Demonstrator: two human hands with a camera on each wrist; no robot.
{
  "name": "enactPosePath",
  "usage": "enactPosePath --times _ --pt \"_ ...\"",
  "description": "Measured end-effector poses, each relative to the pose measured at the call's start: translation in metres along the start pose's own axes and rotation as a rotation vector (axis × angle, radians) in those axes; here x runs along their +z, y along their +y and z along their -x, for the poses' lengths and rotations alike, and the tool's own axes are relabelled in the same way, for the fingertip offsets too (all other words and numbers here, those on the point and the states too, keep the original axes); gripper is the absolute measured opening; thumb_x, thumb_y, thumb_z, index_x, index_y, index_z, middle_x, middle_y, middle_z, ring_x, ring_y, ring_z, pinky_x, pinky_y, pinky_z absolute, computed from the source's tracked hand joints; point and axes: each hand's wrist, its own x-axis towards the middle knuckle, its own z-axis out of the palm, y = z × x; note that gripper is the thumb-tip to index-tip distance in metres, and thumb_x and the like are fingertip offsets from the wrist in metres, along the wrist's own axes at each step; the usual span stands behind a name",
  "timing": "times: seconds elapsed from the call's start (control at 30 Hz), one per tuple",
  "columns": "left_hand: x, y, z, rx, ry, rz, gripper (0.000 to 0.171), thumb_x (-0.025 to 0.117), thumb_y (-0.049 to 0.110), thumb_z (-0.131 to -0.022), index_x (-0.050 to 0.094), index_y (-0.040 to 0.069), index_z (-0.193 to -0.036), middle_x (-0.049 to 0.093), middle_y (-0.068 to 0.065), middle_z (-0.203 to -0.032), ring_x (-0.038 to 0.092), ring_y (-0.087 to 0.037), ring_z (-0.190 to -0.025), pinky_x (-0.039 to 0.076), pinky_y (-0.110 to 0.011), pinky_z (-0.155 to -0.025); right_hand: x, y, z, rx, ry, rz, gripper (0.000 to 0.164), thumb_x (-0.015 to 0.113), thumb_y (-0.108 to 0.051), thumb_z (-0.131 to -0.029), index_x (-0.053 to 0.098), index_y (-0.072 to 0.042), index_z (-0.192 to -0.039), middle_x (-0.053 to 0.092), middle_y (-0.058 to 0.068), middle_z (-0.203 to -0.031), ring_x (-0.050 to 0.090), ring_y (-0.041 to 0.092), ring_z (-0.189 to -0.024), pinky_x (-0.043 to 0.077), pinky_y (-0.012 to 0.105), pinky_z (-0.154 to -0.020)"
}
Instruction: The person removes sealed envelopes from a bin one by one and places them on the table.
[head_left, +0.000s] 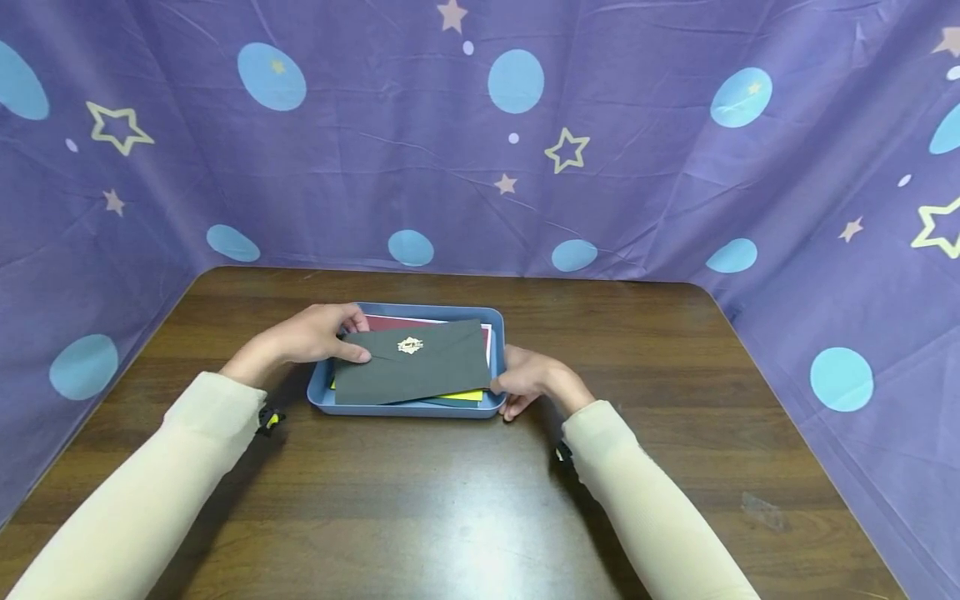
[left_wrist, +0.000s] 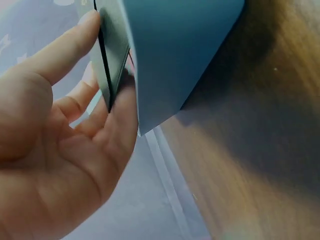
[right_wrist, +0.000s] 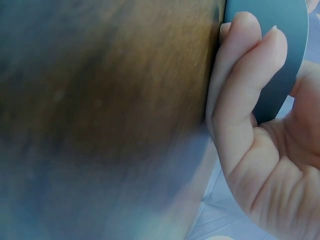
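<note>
A dark grey-green envelope with a gold emblem lies on top of other papers in a shallow blue tray. My left hand pinches the envelope at its left end, thumb on top and fingers beneath. In the left wrist view the envelope's end stands between thumb and fingers, beside the tray's outer wall. My right hand grips the tray's front right corner, thumb at the rim. The right wrist view shows its fingers curled against the tray's outside wall.
Beneath the envelope show a dark red piece with a white edge and a yellow piece. The tray stands on a brown wooden table. A purple curtain with stars and dots hangs around the table's back and sides.
</note>
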Motion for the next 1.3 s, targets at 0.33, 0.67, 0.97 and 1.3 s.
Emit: enactPosePath --times 0.33,0.67,0.97,1.3 --pt "0.006 -0.007 0.018 -0.073 -0.065 0.343 0.043 0.084 0.011 -0.092 0.057 -0.001 -0.122 0.068 -0.007 -0.095 0.053 -0.016 -0.071 0.045 -0.03 -0.067 0.0 0.001 -0.003 -0.009 -0.001 -0.018 0.033 0.052 0.008 -0.097 0.04 0.002 -0.127 0.063 0.017 -0.068 0.064 0.019 -0.052 0.057 0.027 -0.051" --pt "0.012 -0.014 0.033 -0.123 -0.111 0.554 0.05 0.078 0.014 -0.097 0.054 -0.006 -0.137 0.075 -0.015 -0.115 0.072 -0.017 -0.1 0.052 -0.025 -0.092 0.001 0.002 -0.003 -0.011 0.003 -0.025 0.037 0.051 0.009 -0.097 0.039 0.0 -0.131 0.063 0.016 -0.068 0.064 0.019 -0.052 0.058 0.028 -0.052" --pt "0.022 -0.011 0.043 -0.046 -0.096 0.627 0.057 0.075 0.005 -0.098 0.047 -0.009 -0.146 0.07 -0.027 -0.131 0.073 -0.02 -0.111 0.058 -0.029 -0.091 -0.001 0.001 -0.002 -0.017 -0.008 -0.023 0.033 0.051 0.008 -0.097 0.041 0.001 -0.128 0.065 0.017 -0.068 0.065 0.019 -0.053 0.059 0.029 -0.054" --pt "0.029 -0.01 0.046 -0.081 -0.002 0.644 0.055 0.073 0.011 -0.101 0.052 -0.004 -0.15 0.07 -0.023 -0.134 0.073 -0.013 -0.11 0.057 -0.025 -0.092 -0.002 0.002 -0.002 -0.012 -0.012 -0.025 0.028 0.05 0.009 -0.097 0.043 0.002 -0.123 0.064 0.017 -0.068 0.065 0.019 -0.053 0.059 0.028 -0.054"
